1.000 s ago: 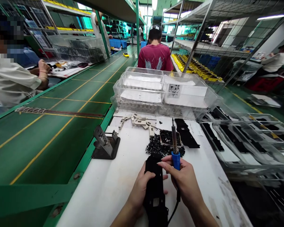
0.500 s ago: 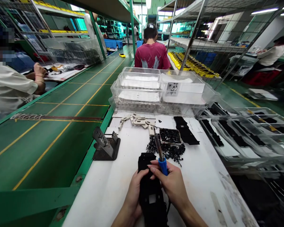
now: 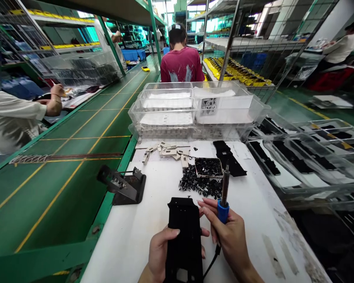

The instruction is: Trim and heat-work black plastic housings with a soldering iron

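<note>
Both hands were occupied: left hand (image 3: 161,251) gripped a flat black plastic frame (image 3: 184,236), right hand (image 3: 228,236) clenched a blue-handled soldering iron (image 3: 223,211).

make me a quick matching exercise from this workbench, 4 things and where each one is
Things:
1. soldering iron
2. black frame
3. iron stand
4. loose black pieces

Places:
A. in a heap beside a small tray
B. held in the left hand
C. held in the right hand
D. at the left edge of the white bench

Pairs: 1-C, 2-B, 3-D, 4-A
</note>
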Motion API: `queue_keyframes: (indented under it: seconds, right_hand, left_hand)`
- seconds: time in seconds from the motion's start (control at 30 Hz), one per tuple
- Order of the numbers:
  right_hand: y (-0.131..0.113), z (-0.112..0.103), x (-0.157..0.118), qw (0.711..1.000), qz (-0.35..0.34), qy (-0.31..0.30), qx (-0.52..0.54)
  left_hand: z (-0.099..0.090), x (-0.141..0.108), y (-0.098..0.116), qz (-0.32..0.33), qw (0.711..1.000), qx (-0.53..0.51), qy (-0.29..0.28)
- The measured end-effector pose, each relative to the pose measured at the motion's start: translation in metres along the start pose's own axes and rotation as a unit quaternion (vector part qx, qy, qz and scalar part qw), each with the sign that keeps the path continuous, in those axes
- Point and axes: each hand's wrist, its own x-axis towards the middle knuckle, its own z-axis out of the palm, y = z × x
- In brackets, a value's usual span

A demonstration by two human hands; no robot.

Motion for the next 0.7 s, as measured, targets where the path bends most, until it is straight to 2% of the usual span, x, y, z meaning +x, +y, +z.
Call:
queue_keyframes:
  seconds: [0.2,0.37,0.53,0.63,0.7]
  right_hand:
    - [0.0,-0.005,0.0,0.999,-0.011,0.012,-0.052]
    - [-0.011,-0.008,0.002,0.986,-0.115,0.013,-0.117]
    - [-0.019,-0.014,0.007,0.972,-0.152,-0.013,-0.177]
    - [-0.022,-0.021,0.008,0.97,-0.15,-0.04,-0.187]
    - [-0.027,-0.025,0.009,0.976,-0.118,-0.041,-0.181]
  left_hand:
    - [0.004,0.001,0.0,-0.002,0.997,0.05,0.051]
    - [0.004,0.0,0.004,-0.005,0.996,0.072,0.045]
    - [0.016,-0.002,0.01,-0.023,0.989,0.118,0.09]
    - [0.027,-0.001,0.012,-0.036,0.98,0.133,0.141]
    - [0.034,0.002,0.014,-0.028,0.973,0.151,0.172]
